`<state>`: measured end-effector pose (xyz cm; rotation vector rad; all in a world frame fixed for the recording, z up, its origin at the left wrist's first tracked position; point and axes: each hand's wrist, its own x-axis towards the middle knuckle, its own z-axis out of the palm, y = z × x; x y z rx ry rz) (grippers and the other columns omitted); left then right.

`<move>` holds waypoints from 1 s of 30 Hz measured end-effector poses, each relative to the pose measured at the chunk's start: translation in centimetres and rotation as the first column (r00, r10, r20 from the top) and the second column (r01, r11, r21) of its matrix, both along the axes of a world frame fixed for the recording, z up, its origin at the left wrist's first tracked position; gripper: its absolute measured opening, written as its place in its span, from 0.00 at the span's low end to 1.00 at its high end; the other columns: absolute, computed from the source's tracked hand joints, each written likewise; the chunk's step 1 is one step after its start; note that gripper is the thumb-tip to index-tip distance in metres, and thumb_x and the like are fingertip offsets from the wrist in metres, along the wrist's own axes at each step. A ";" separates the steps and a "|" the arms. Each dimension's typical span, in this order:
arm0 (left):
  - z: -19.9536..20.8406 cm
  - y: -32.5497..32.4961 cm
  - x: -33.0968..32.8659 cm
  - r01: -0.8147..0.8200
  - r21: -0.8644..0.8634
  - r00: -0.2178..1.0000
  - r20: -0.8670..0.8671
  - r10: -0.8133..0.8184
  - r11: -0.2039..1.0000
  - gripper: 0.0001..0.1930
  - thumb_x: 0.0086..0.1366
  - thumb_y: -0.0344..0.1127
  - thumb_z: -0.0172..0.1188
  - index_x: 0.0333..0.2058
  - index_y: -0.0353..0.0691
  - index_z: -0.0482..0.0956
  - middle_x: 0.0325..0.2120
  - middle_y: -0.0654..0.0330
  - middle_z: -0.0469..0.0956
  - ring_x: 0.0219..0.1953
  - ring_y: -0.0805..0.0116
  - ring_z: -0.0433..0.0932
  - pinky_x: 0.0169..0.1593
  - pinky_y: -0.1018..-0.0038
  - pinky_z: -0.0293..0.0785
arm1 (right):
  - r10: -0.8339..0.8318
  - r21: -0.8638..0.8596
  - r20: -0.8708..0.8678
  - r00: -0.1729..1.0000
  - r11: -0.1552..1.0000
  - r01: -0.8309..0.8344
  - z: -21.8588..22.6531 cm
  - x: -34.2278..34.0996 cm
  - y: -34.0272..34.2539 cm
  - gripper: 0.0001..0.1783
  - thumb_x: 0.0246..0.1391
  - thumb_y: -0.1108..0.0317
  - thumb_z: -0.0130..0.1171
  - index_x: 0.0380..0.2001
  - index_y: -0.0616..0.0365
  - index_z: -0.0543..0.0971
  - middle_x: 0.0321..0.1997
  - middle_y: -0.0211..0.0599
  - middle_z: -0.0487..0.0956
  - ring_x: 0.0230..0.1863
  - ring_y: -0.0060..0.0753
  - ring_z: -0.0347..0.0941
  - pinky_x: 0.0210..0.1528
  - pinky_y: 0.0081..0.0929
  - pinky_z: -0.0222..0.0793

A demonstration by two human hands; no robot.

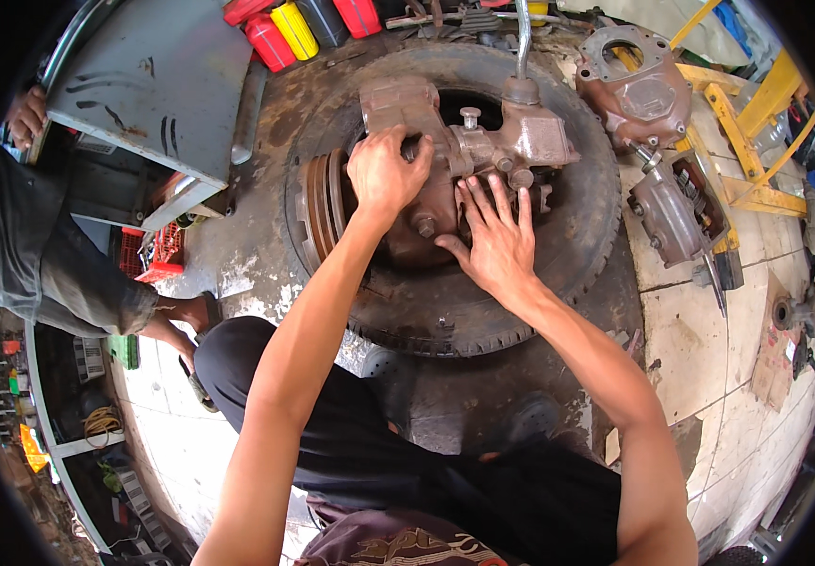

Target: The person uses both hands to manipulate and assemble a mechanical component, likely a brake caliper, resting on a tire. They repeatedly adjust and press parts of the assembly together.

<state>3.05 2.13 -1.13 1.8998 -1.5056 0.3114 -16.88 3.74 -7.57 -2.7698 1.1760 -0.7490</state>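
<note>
The person is crouching over a worn tire (558, 255) that is lying flat on the stained floor (238, 274), w/ a rusty-brown gearbox assy (445, 160) sitting in the tire's center opening, approx. mid-frame at the top. The left hand (384, 174) is curling down over the upper left part of the gearbox assy, fingers bent around the casting edge, gripping it; palm is hidden so exact contact can't be told. The right hand (497, 236) is lying flat and wide open, fingers spread, pressing against the lower right side of the same casting, holding nothing. A bolt head (425, 226) is showing between the 2 hands. A grooved pulley (323, 203) is sticking out at the assy's left end, just beside the left wrist. A bent metal lever (523, 42) is rising from the top of the assy's right block.

To the right, well apart from the hands, 2 more housings are resting on the floor: a round-flanged cover (636, 90) and a darker open gear case (676, 212), next to a yellow steel frame (747, 141). Red and yellow jugs (280, 30) are standing at the top. At left, another person in grey trousers (40, 274) is sitting beside a grey metal panel (148, 80), one hand of theirs (25, 113) on its edge.
</note>
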 end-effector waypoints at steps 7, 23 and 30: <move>-0.3 0.1 0.1 -0.014 -0.039 1.000 0.011 0.014 0.999 0.15 0.60 0.46 0.65 0.33 0.38 0.85 0.32 0.52 0.85 0.39 0.51 0.83 0.49 0.60 0.75 | 0.053 0.129 -0.005 0.999 0.990 -0.052 0.9 -0.9 0.9 0.48 0.59 0.32 0.57 0.71 0.55 0.67 0.75 0.40 0.67 0.79 0.49 0.53 0.78 0.64 0.36; -0.4 0.2 0.3 -0.004 0.028 1.000 -0.025 0.005 1.000 0.17 0.61 0.49 0.65 0.36 0.41 0.87 0.35 0.51 0.86 0.42 0.49 0.82 0.50 0.58 0.75 | 0.021 0.044 -0.032 0.999 0.999 -0.020 1.8 -0.9 1.0 0.51 0.59 0.25 0.47 0.63 0.63 0.75 0.67 0.43 0.75 0.76 0.49 0.60 0.77 0.65 0.36; -0.2 0.2 0.2 -0.020 0.031 1.000 -0.020 0.021 0.999 0.18 0.60 0.50 0.65 0.37 0.41 0.87 0.34 0.49 0.85 0.41 0.48 0.82 0.49 0.57 0.76 | -0.002 0.067 -0.026 1.000 0.998 0.003 1.9 -0.9 1.1 0.50 0.59 0.26 0.49 0.64 0.65 0.74 0.67 0.45 0.75 0.75 0.51 0.61 0.77 0.64 0.36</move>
